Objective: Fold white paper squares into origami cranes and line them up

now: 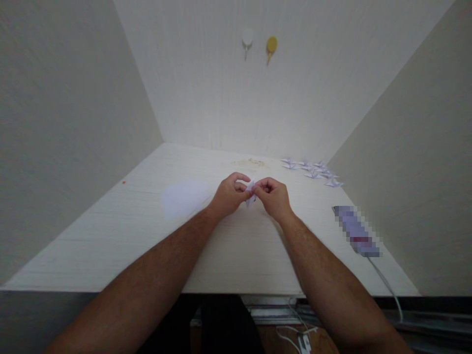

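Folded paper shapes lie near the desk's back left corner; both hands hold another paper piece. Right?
No: the head view shows folded paper shapes near the back right corner of the desk; the left hand and right hand hold another paper piece.

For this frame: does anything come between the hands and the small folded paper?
Nothing visible does: the left hand and right hand both pinch the folded paper directly. The white sheet lies off to the left.
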`<state>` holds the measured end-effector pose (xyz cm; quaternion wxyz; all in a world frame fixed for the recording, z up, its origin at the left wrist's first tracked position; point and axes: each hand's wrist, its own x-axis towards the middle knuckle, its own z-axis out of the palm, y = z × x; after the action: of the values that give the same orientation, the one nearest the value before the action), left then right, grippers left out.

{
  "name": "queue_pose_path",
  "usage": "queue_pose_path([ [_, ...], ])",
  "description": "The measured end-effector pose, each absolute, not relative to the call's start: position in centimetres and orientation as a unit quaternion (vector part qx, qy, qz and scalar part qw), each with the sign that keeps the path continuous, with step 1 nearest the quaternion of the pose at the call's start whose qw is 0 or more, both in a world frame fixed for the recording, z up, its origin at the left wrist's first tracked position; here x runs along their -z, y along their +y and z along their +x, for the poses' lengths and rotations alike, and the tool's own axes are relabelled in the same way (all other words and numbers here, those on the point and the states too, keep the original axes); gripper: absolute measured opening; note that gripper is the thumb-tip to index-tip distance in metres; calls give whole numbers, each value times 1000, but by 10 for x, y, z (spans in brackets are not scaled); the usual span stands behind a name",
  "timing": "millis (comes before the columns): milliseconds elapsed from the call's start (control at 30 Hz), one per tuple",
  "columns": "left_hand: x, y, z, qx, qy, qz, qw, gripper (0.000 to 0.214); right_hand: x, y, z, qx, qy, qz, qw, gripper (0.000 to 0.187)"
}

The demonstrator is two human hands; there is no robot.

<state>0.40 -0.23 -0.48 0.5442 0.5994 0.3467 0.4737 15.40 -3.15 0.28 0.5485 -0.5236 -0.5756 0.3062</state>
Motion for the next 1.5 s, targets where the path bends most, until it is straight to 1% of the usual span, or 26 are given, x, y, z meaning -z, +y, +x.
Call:
queue_pose_path([
  [267, 8, -1, 3, -454, 327, 620, 550, 42, -5, -32, 154, -324, -576, -514, 547, 15],
  [567, 10, -2, 3, -440, 302, 646, 546, 50, -7, -33, 155, -345, -596, -484, 540, 13],
  [733, 10, -3, 3, -435, 293, 655, 543, 51, -6, -33, 156, -366, -570, -485, 553, 14],
  [867, 11, -3, 4, -435, 281, 663, 541, 51, -7, -32, 158, -361, -590, -490, 531, 15],
  [967, 12, -2, 3, -430, 288, 683, 515, 49, -7, -31, 158, -342, -592, -510, 522, 13],
  [1133, 11, -3, 1, -421, 310, 727, 444, 44, -6, -31, 157, -373, -541, -508, 557, 15],
  [1233, 11, -5, 1, -405, 324, 751, 409, 45, -7, -30, 159, -391, -491, -495, 601, 18],
  [1300, 11, -6, 2, -401, 332, 752, 404, 46, -9, -29, 163, -377, -457, -485, 643, 19],
  [1367, 11, -6, 3, -411, 340, 735, 419, 48, -10, -27, 166, -358, -445, -478, 667, 22],
  [1500, 10, -6, 4, -446, 357, 691, 442, 49, -9, -27, 166, -371, -499, -469, 627, 25],
])
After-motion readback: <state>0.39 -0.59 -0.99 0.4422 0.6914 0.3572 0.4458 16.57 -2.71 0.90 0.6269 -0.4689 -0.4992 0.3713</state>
